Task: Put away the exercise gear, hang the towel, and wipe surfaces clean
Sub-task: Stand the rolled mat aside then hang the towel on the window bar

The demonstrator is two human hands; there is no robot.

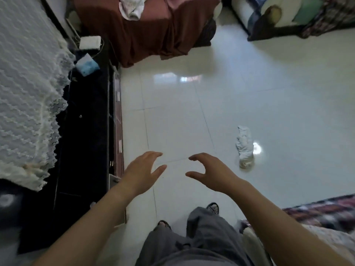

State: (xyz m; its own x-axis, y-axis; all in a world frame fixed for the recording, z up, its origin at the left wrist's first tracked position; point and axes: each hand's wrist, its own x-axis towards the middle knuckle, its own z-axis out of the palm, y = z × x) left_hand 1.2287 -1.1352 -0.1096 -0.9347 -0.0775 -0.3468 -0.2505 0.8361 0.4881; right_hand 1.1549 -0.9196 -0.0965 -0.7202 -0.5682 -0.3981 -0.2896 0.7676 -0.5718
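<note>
A crumpled white cloth [244,146] lies on the glossy white tiled floor [269,93], to the right of my hands. My left hand [143,174] and my right hand [209,172] are both stretched out in front of me above the floor, palms facing each other, fingers loosely spread and slightly curved. Neither hand holds anything. A second whitish cloth [131,7] lies on top of the seat draped in a dark red cover [153,35] at the far end.
A black cabinet top [84,131] runs along the left, partly under a white lace cover [25,93], with a blue pack [87,65] and a white box [90,42] on it. Patterned furniture [307,18] stands far right, a patterned rug [326,214] near right.
</note>
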